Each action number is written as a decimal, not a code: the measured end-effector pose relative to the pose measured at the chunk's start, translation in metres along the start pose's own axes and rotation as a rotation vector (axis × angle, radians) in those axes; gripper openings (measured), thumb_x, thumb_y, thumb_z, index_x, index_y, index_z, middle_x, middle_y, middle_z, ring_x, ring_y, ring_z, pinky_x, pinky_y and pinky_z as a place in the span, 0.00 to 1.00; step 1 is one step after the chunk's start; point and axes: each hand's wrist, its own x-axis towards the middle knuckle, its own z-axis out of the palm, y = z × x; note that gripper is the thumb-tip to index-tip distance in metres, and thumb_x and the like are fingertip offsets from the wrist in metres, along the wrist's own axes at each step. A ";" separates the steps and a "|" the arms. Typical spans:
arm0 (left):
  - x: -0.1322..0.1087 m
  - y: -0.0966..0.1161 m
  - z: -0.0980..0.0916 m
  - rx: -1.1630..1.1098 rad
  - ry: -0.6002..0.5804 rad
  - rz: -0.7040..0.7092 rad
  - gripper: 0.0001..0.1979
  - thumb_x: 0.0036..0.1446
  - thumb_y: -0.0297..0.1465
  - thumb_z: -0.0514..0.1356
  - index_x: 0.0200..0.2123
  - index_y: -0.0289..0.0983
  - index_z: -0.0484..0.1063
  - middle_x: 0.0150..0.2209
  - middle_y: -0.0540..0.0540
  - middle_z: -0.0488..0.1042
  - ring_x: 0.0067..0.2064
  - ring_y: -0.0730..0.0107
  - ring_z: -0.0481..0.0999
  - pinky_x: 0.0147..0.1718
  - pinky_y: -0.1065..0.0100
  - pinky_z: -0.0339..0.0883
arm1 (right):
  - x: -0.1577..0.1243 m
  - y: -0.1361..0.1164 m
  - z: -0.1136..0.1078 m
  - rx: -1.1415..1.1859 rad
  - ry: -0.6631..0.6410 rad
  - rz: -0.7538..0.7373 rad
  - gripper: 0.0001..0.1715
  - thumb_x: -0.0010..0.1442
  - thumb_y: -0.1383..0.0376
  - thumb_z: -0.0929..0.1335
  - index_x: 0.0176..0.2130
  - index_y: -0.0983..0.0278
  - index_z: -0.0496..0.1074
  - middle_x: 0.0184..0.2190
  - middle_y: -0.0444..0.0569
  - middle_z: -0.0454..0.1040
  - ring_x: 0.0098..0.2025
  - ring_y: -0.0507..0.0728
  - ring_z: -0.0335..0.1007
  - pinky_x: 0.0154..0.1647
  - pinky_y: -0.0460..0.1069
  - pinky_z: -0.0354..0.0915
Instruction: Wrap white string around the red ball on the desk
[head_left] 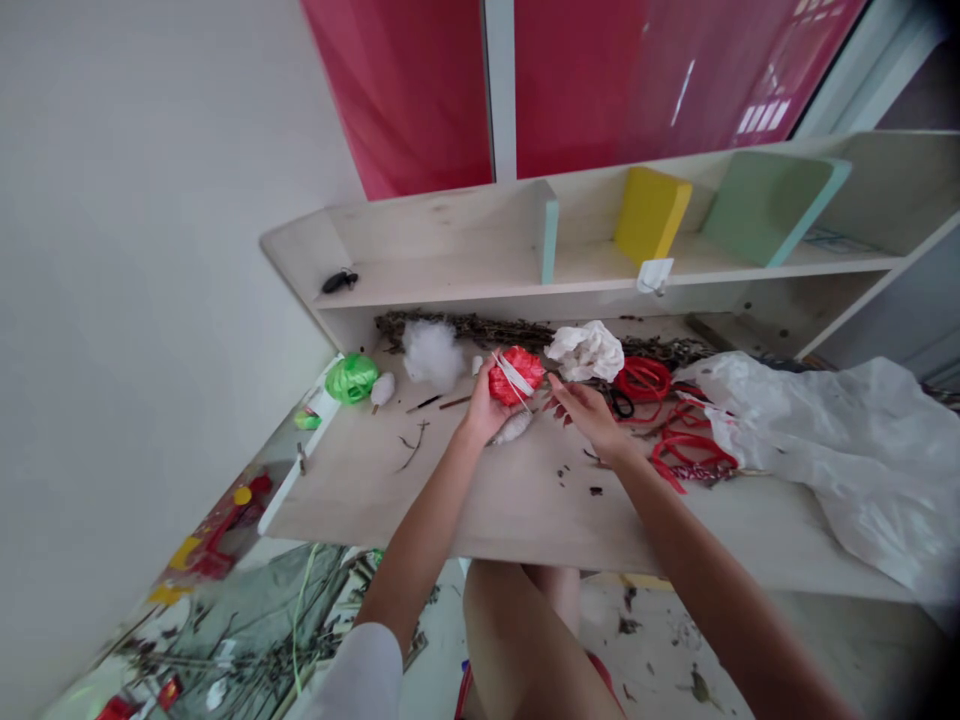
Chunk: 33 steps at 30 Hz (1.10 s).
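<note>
The left hand was closed around a red ball of ribbon and held it just above the desk, near the middle of its back part, with the fingers curled under and behind the ball. A white strand ran slantwise across the front of the ball. The right hand lay open just beside it on the right, palm down and fingers stretched toward the ball; it gripped nothing, and whether a fingertip touched the strand could not be told. A small white tuft lay on the desk right under the left hand. To the left sat a lump of white stuffing, a smaller white wad and, near the desk's left edge, a green ball of ribbon. Behind the right hand rested a crumpled white sheet, and to its right lay red coils with more red loops nearer the front edge. A big white plastic bag covered the right end of the desk. Dry twigs stretched along the back under the shelf, which carried a small black object, a yellow divider and a green divider.
</note>
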 end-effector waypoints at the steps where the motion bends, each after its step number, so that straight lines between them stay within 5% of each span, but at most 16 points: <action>1: 0.000 0.000 0.001 -0.001 -0.008 -0.022 0.28 0.54 0.51 0.58 0.56 0.47 0.66 0.46 0.47 0.78 0.38 0.63 0.80 0.34 0.62 0.74 | 0.000 0.000 0.000 0.002 0.011 -0.016 0.33 0.43 0.36 0.71 0.24 0.62 0.69 0.22 0.47 0.73 0.21 0.50 0.63 0.19 0.46 0.58; 12: -0.007 -0.007 0.007 0.102 -0.071 -0.084 0.25 0.55 0.47 0.61 0.55 0.45 0.68 0.43 0.47 0.80 0.35 0.65 0.80 0.33 0.62 0.76 | -0.005 -0.006 0.001 -0.027 0.000 -0.219 0.31 0.47 0.37 0.70 0.22 0.60 0.66 0.17 0.43 0.65 0.20 0.50 0.56 0.22 0.48 0.54; 21: -0.002 -0.008 0.001 0.134 -0.102 -0.136 0.35 0.52 0.62 0.52 0.46 0.39 0.74 0.36 0.42 0.80 0.33 0.61 0.80 0.30 0.61 0.75 | -0.004 -0.004 0.003 0.087 -0.049 -0.203 0.30 0.50 0.38 0.69 0.22 0.60 0.63 0.19 0.43 0.63 0.24 0.51 0.56 0.29 0.49 0.57; 27: -0.002 -0.006 0.001 0.154 -0.107 -0.148 0.31 0.54 0.58 0.56 0.50 0.41 0.73 0.35 0.45 0.80 0.27 0.65 0.78 0.26 0.63 0.73 | -0.002 -0.001 0.004 0.229 -0.050 -0.132 0.31 0.46 0.39 0.72 0.21 0.60 0.62 0.18 0.41 0.61 0.23 0.50 0.53 0.27 0.48 0.57; 33: 0.000 -0.008 0.007 0.192 0.011 0.085 0.28 0.52 0.53 0.60 0.51 0.44 0.72 0.43 0.45 0.78 0.38 0.60 0.79 0.35 0.59 0.74 | -0.002 -0.005 0.001 0.204 -0.029 -0.066 0.33 0.44 0.35 0.71 0.21 0.60 0.62 0.17 0.41 0.61 0.21 0.49 0.54 0.25 0.48 0.60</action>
